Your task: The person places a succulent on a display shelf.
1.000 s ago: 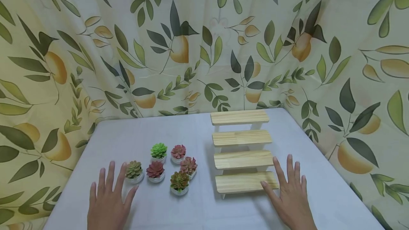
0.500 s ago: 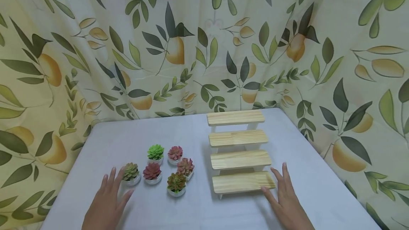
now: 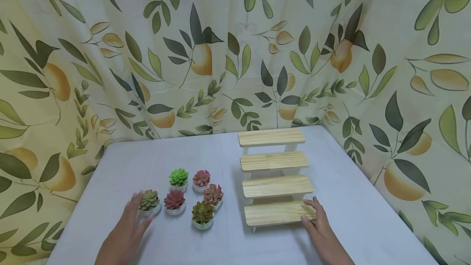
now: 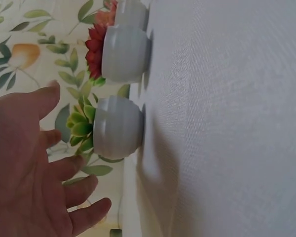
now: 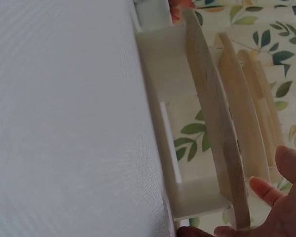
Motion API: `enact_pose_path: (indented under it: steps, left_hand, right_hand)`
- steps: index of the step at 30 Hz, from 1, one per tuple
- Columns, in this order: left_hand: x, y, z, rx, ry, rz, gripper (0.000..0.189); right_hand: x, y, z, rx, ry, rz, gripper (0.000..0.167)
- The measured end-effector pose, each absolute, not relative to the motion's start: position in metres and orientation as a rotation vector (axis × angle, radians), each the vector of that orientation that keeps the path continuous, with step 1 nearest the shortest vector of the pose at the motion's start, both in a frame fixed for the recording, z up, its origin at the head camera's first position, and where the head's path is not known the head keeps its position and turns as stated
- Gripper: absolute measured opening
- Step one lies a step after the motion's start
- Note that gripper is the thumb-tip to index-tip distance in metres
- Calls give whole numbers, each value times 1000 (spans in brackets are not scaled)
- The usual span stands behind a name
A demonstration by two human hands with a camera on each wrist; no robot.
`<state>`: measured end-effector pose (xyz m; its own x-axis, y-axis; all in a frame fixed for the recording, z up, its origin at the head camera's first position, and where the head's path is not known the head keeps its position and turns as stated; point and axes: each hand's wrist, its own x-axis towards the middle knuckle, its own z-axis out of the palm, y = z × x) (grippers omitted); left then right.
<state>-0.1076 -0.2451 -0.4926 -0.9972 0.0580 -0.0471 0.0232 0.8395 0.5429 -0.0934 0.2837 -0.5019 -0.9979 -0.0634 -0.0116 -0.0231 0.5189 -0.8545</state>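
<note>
I see both hands closing in: L hand (image 3: 123, 232), fingers loosely spread, now just beside pale-green succulent (image 3: 149, 200); R hand (image 3: 321, 228) now bent at stepped stand's (image 3: 272, 214) R end, can't tell if gripping. So both w/in reach; succulent + stand on bench (image 3: 220, 250), nothing lifted.

Upright four-tier pale wooden stand (image 3: 277, 186), right of six green and reddish white-potted succulents (image 3: 174, 199)

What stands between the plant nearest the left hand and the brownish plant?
The dark red plant stands between them; this shows in the head view.
</note>
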Motion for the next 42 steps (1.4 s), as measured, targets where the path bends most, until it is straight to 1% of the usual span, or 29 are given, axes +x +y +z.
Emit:
enact_pose_path:
  steps: [8,13,16,19,25,33,42]
  left_hand:
    - [-115,-246,-497,45,2875,1019,88]
    - [-122,-248,-496,-13,2859,1105,101]
    - [-126,-249,-496,-67,2822,1129,109]
    - [-132,-249,-497,-123,2770,1159,112]
    - [-143,-247,-503,-206,2727,1298,107]
    - [-146,-246,-507,-219,2834,1278,107]
    - [-147,-240,-508,-318,2858,1269,94]
  right_hand:
    - [-101,294,-503,-4,2624,-1603,50]
    - [-112,299,-497,128,2372,-1779,55]
    - [-120,301,-495,174,2266,-1870,55]
    - [-123,301,-497,196,2258,-1905,52]
    - [-122,298,-505,203,2296,-1920,48]
    - [-124,299,-513,162,2289,-1953,45]
    - [-123,304,-515,104,2294,-2007,41]
